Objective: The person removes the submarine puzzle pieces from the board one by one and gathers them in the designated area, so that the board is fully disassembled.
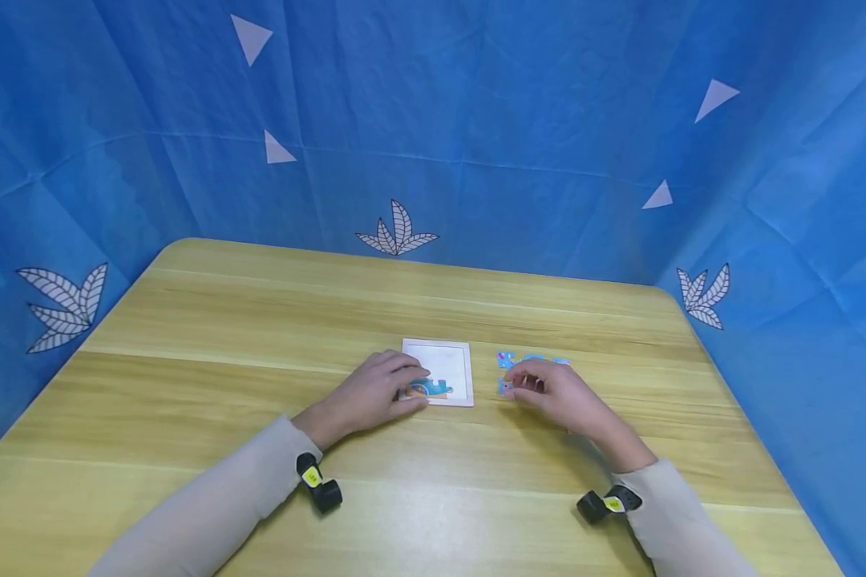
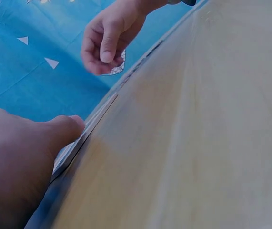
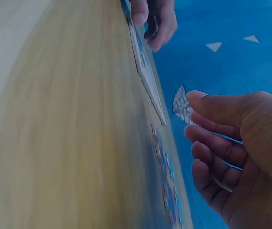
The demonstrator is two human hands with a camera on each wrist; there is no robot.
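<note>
A square white puzzle tray [image 1: 436, 353] lies on the table, with joined teal and orange jigsaw pieces [image 1: 439, 390] in its near part. My left hand [image 1: 378, 393] rests over the tray's left side, covering part of it, its thumb along the near rim. In the left wrist view that thumb [image 2: 68, 128] shows right at the tray's edge. To the right of the tray, my right hand [image 1: 559, 393] hovers over loose blue jigsaw pieces [image 1: 505, 359]. The right wrist view shows its fingers loosely bent, with a gap between thumb and fingertips and nothing held.
The loose pieces lie in rows on the wooden table [image 1: 375, 312], some partly hidden under the right hand. A blue curtain [image 1: 433, 96] with white triangles and leaf prints hangs behind the table and along both sides. Each wrist wears a black camera strap [image 1: 609, 503].
</note>
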